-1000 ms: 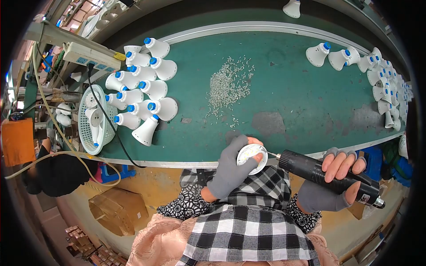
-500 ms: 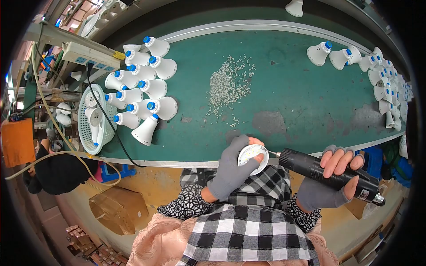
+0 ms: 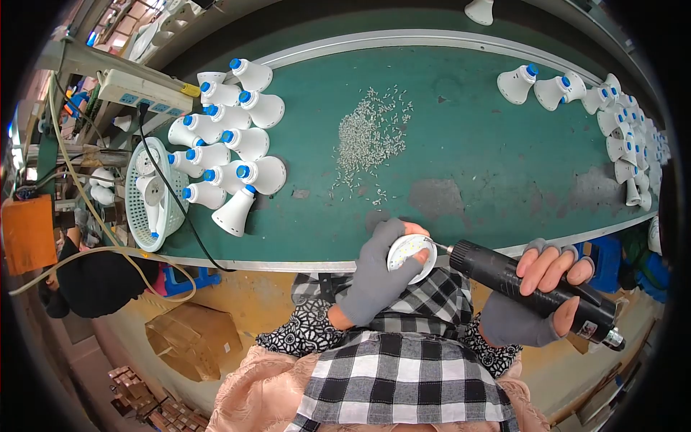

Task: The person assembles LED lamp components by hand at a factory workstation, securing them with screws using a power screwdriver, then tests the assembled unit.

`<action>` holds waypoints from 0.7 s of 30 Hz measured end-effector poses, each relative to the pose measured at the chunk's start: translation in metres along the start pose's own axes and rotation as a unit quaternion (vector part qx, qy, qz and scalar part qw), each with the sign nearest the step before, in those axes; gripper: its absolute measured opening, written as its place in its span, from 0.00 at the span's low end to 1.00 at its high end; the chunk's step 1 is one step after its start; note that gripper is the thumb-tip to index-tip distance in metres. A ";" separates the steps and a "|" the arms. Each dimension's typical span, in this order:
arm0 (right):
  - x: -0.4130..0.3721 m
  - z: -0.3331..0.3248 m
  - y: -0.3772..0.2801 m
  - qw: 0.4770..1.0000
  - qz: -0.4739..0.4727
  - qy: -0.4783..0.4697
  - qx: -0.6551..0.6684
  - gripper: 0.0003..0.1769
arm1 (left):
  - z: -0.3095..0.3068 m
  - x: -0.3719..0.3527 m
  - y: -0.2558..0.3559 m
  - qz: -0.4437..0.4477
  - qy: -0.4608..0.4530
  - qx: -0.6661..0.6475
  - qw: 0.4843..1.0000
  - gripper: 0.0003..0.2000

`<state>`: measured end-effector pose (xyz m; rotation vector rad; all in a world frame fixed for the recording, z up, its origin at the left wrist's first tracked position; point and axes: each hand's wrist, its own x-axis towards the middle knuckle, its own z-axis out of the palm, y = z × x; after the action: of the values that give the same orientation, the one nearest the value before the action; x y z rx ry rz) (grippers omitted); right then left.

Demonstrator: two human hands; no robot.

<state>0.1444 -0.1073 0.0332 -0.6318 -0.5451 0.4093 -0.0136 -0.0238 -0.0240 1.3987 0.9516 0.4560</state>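
My left hand, in a grey fingerless glove, is closed around a white LED lamp body at the table's front edge. The lamp's round face, dotted with small yellow LEDs, is turned up, and my thumb presses on it. A black electric screwdriver is wrapped in the fingers of my right hand, gloved the same way. Its bit points left and reaches the right rim of the lamp face; whether a screw sits under the tip is too small to tell. Beyond my hands lies a pile of small screws on the green tabletop.
White lamp bodies with blue caps stand grouped at the left, and more lamp bodies crowd the right end. A pale green basket holds several parts. A black cable hangs from a power strip. A cardboard box is on the floor.
The rear end of the screwdriver has dropped slightly with my right hand. The lamp body has shifted a touch to the right, and the bit stays at its rim.
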 end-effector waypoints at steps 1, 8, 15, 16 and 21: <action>0.000 0.002 -0.002 1.000 0.002 -0.004 -0.011 0.15 | 0.001 -0.001 0.000 0.002 0.002 0.005 1.000 0.12; 0.000 0.008 -0.003 0.999 0.012 -0.031 -0.012 0.20 | 0.000 -0.001 -0.003 0.009 -0.006 0.008 1.000 0.12; 0.005 0.024 -0.007 0.995 0.071 -0.041 -0.054 0.21 | -0.001 0.000 -0.003 0.001 -0.015 -0.007 1.000 0.11; 0.007 0.027 -0.010 0.994 0.085 -0.041 -0.062 0.21 | -0.002 0.000 -0.004 0.003 -0.014 -0.007 1.000 0.11; 0.013 0.025 -0.008 0.988 0.115 -0.091 -0.043 0.20 | -0.002 0.000 -0.003 -0.003 -0.017 -0.010 1.000 0.11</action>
<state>0.1413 -0.0956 0.0605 -0.7476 -0.6679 0.6679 -0.0162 -0.0231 -0.0270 1.3807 0.9202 0.4345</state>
